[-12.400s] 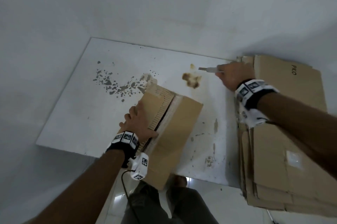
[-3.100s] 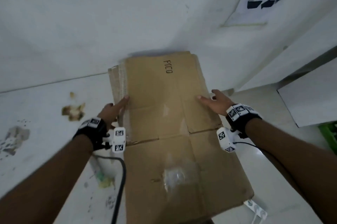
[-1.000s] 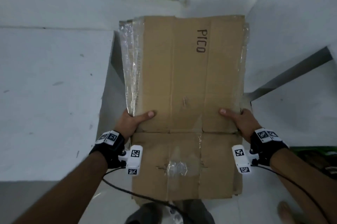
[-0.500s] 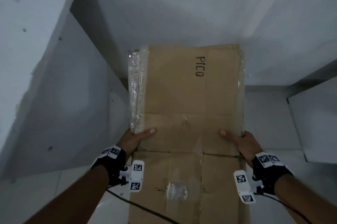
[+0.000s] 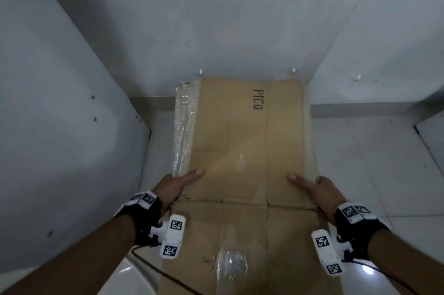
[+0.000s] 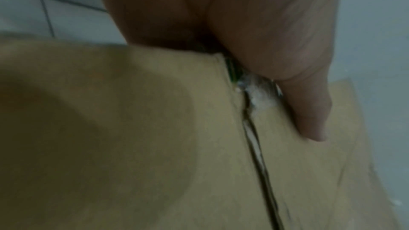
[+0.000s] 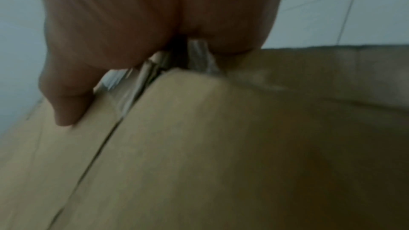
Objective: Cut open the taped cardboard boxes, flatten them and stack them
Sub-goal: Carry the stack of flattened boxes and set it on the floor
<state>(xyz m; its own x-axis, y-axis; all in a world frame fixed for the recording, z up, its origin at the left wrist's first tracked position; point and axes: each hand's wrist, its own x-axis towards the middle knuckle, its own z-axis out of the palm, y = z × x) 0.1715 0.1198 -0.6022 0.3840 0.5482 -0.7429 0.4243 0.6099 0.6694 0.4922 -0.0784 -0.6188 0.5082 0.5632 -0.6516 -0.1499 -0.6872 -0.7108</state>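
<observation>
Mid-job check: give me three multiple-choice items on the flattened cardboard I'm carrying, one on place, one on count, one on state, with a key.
1. Where does the black word PICO sit on the flattened brown cardboard stack?
A. near the far end, by the wall
B. under the left thumb
C. on the near end

2. How many hands hold the stack?
A. none
B. one
C. two

3. What state is the cardboard in?
A. an upright sealed box
B. flat sheets held level
C. rolled into a tube

Key: 1 A, the lettering lies at the end toward the white wall. 2 C, the left hand and right hand grip opposite side edges, thumbs on top. 3 B, the head view shows flat panels with creases and clear tape along the left edge.
</observation>
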